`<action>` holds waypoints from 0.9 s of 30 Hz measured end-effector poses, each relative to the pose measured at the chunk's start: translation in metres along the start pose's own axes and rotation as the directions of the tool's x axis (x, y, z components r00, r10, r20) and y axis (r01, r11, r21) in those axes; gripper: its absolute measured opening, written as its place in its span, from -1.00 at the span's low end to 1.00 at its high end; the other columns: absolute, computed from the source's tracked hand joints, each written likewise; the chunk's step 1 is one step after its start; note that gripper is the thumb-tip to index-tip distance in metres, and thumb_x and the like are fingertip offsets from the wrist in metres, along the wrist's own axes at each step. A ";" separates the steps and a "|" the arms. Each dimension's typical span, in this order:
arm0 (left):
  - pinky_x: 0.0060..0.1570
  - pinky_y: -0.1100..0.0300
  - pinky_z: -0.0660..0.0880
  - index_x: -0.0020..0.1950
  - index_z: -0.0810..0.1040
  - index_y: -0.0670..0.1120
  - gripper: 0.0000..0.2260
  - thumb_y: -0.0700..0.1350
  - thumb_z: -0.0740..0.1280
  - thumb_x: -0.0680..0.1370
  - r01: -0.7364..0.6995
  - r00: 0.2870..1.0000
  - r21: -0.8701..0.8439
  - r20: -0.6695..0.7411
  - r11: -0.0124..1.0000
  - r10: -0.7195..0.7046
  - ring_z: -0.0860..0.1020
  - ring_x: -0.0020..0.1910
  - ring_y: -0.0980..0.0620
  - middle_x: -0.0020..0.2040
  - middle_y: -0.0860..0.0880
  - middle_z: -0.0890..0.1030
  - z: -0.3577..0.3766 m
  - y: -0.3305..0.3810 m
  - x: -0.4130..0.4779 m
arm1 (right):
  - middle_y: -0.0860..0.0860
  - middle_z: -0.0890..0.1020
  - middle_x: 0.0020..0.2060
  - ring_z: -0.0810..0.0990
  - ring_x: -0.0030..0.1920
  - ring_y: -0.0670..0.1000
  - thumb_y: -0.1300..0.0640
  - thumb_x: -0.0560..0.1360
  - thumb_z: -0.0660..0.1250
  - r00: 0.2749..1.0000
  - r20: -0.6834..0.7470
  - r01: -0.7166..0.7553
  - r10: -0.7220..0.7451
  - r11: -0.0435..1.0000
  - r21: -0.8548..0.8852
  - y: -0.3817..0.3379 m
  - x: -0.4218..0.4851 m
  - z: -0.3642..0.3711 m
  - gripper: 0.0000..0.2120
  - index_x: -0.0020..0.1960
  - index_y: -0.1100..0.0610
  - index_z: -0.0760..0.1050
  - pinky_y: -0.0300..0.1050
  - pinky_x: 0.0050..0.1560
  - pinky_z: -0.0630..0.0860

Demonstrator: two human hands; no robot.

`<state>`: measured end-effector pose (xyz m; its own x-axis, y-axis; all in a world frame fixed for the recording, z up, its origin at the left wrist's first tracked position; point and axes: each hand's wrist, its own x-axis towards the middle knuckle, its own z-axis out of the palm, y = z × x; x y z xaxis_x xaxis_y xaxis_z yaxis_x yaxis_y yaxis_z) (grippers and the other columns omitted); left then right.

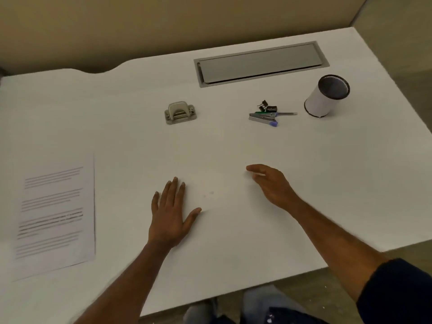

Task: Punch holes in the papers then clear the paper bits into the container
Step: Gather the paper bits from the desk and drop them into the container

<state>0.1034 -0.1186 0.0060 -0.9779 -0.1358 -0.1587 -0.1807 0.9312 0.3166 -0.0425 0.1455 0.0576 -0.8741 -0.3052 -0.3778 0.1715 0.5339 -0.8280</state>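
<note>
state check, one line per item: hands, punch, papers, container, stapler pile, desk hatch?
left hand: flat on the desk, fingers spread, empty
right hand: edge-on, fingers curled, empty
hole punch: upright, untouched, no paper in it
papers: lying flat, printed side up
container: upright, open top
stapler: lying closed beside binder clips
desk hatch: lid closed

- One head-worn view, wide-angle, looking forward and steeply down onto white desk [233, 146].
- Close range: both forearms enter from bottom edge, knees visible below desk's near edge.
- Far wall [163, 26] fills top.
</note>
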 end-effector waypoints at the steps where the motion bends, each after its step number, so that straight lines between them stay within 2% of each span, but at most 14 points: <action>1: 0.52 -0.13 -0.08 0.59 0.09 -0.09 -0.25 0.38 -0.03 0.56 0.018 1.000 0.012 -0.003 1.000 -0.018 -0.06 0.59 0.01 0.62 -0.04 -0.01 0.003 -0.003 -0.008 | -0.04 0.56 0.26 0.49 0.28 -0.07 0.25 0.58 0.24 1.000 -0.001 0.018 -0.018 0.998 -0.054 0.003 -0.005 0.010 -0.70 0.29 0.10 0.52 -0.33 0.26 0.30; 3: 0.52 -0.17 -0.11 0.60 0.02 -0.10 -0.22 0.39 -0.04 0.56 0.050 0.999 0.050 0.009 0.998 -0.050 -0.14 0.59 0.00 0.62 -0.06 -0.07 0.010 -0.008 -0.020 | -0.07 0.49 0.34 0.40 0.36 -0.08 0.21 0.58 0.25 0.996 -0.011 0.086 -0.089 0.982 -0.167 0.010 -0.013 0.028 -0.64 0.36 0.06 0.45 -0.34 0.32 0.22; 6: 0.51 -0.23 -0.14 0.61 -0.10 -0.10 -0.15 0.45 -0.07 0.53 0.071 0.997 0.104 0.032 0.992 -0.075 -0.22 0.58 -0.03 0.62 -0.09 -0.18 0.020 -0.006 -0.025 | -0.01 0.30 0.49 0.18 0.51 -0.03 0.17 0.58 0.25 0.980 -0.012 0.181 -0.198 0.915 -0.360 0.024 -0.018 0.046 -0.53 0.47 0.11 0.30 -0.17 0.51 0.07; 10: 0.48 -0.30 -0.11 0.61 -0.09 -0.02 -0.17 0.47 -0.06 0.52 0.048 0.999 0.158 0.017 0.986 -0.051 -0.20 0.59 -0.09 0.61 -0.12 -0.19 0.026 -0.002 -0.022 | 0.04 0.06 0.56 -0.02 0.57 0.02 0.12 0.60 0.19 0.973 -0.011 0.183 -0.233 0.794 -0.579 0.041 -0.023 0.058 -0.44 0.55 0.14 0.11 -0.02 0.56 -0.08; 15: 0.47 -0.33 -0.09 0.61 -0.04 0.06 -0.22 0.46 -0.03 0.52 -0.031 0.999 0.161 -0.006 0.986 0.032 -0.18 0.59 -0.12 0.61 -0.14 -0.17 0.027 0.002 -0.014 | 0.07 0.00 0.57 -0.08 0.57 0.04 0.05 0.59 0.12 0.964 -0.115 0.101 -0.238 0.734 -0.672 0.049 -0.039 0.065 -0.42 0.56 0.13 0.07 0.07 0.56 -0.12; 20: 0.47 -0.34 -0.09 0.61 -0.03 0.05 -0.22 0.46 -0.05 0.52 -0.121 0.993 0.164 0.011 0.979 0.121 -0.17 0.59 -0.13 0.61 -0.15 -0.15 0.034 0.027 -0.002 | 0.08 -0.11 0.58 -0.18 0.57 0.05 -0.28 0.58 -0.08 0.979 -0.101 0.020 -0.177 0.576 -0.817 0.067 -0.066 0.081 -0.28 0.58 0.12 -0.10 0.17 0.54 -0.13; 23: 0.47 -0.34 -0.10 0.61 -0.03 0.04 -0.22 0.46 -0.06 0.52 -0.187 0.982 0.177 0.032 0.966 0.185 -0.17 0.59 -0.14 0.61 -0.16 -0.15 0.038 0.038 0.004 | 0.08 -0.15 0.57 -0.22 0.57 0.05 -0.38 0.54 -0.14 0.983 -0.130 -0.039 -0.127 0.552 -0.833 0.072 -0.070 0.089 -0.20 0.58 0.10 -0.17 0.19 0.54 -0.13; 27: 0.47 -0.33 -0.13 0.61 -0.08 0.06 -0.24 0.45 -0.08 0.53 -0.266 0.964 0.183 0.071 0.946 0.257 -0.19 0.59 -0.13 0.61 -0.15 -0.20 0.036 0.041 0.011 | 0.10 -0.16 0.57 -0.21 0.57 0.09 -0.38 0.54 -0.14 0.981 -0.155 -0.064 -0.119 0.552 -0.831 0.070 -0.069 0.095 -0.22 0.58 0.06 -0.19 0.24 0.52 -0.08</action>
<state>0.0886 -0.0698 -0.0164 -0.9815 0.1330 -0.1380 0.1087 0.9793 0.1709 0.0732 0.1297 -0.0138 -0.9481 -0.2406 -0.2077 -0.2267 0.9699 -0.0888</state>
